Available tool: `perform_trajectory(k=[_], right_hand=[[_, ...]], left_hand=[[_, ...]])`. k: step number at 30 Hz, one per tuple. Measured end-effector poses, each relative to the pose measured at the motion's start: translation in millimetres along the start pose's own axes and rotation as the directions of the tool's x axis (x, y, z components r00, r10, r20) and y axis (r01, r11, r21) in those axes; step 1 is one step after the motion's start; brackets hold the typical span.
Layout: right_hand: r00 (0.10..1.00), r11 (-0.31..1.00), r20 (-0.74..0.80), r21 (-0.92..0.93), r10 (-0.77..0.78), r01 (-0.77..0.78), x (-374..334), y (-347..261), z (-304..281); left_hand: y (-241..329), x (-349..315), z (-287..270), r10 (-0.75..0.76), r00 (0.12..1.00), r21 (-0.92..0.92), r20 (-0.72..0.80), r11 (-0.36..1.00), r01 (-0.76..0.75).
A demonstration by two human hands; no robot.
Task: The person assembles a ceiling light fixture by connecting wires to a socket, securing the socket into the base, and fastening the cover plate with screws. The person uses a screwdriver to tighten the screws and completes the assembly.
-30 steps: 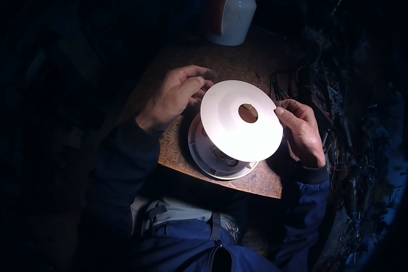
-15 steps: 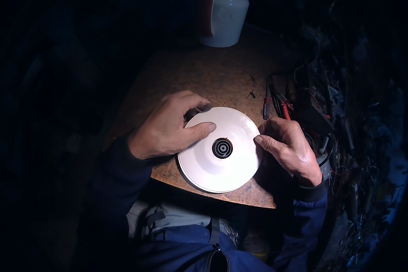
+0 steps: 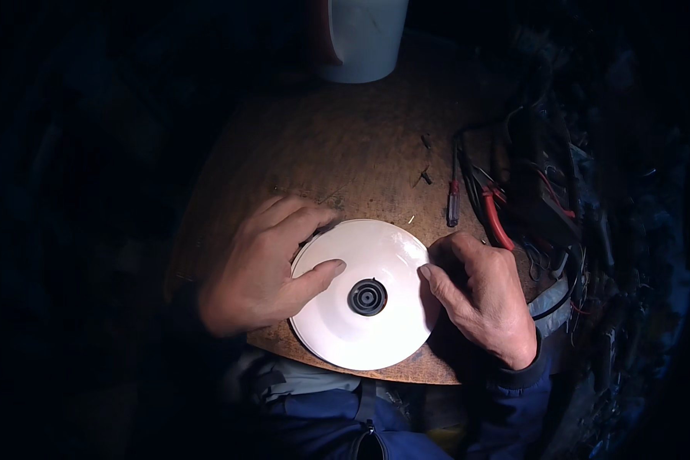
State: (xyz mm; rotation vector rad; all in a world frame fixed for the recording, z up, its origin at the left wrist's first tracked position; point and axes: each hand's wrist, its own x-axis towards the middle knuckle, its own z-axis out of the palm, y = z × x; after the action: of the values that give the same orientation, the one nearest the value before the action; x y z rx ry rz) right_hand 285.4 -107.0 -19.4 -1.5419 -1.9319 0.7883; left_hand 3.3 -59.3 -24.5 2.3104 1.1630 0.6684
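Observation:
A round white electric kettle base (image 3: pixel 345 337) lies on the wooden table near its front edge, its black ring connector (image 3: pixel 367 297) facing up in the middle. My left hand (image 3: pixel 264 264), slightly blurred, holds the base's left side, thumb on the top face and fingers round the far left rim. At the right rim my right hand (image 3: pixel 479 295) grips with its thumb on the edge; its curled fingers are partly hidden in shadow.
A white kettle-like vessel (image 3: pixel 368 38) with a brownish side part stands at the back. To the right lie a small red screwdriver (image 3: pixel 454 203), red-handled pliers (image 3: pixel 496 222) and tangled dark wires. Small dark bits (image 3: pixel 425 177) rest on the wooden table (image 3: pixel 322 146).
The view has shifted, so the table and base sit lower in the picture. Both hands stay at the rim. An orange-brown gap seen beside the connector earlier no longer shows.

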Motion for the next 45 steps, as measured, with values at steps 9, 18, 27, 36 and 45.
perform_trajectory(k=[9, 18, 27, 36, 45], right_hand=[[1.000, 1.000, 0.009, -0.027, 0.012, -0.012, 0, -4, -1], [0.999, 0.999, -0.041, -0.010, -0.034, 0.033, 3, -2, 4], [0.995, 0.994, -0.007, -0.044, -0.100, 0.100, 1, 2, 2], [0.901, 0.919, 0.297, -0.140, -0.315, 0.367, 0, -7, -13], [0.894, 0.911, 0.312, -0.156, -0.322, 0.383, -5, -10, -2]], left_hand=[[-6, 0, -3, 0.084, 0.996, 0.080, 0.015, 0.993, -0.085], [-9, 1, -4, 0.144, 0.989, 0.078, 0.041, 0.986, -0.147], [3, 1, -15, 0.147, 0.967, -0.018, 0.206, 0.989, -0.146], [12, -8, -9, 0.156, 0.891, -0.039, 0.426, 0.987, -0.154], [19, -7, -9, 0.133, 0.905, -0.010, 0.404, 0.990, -0.141]])
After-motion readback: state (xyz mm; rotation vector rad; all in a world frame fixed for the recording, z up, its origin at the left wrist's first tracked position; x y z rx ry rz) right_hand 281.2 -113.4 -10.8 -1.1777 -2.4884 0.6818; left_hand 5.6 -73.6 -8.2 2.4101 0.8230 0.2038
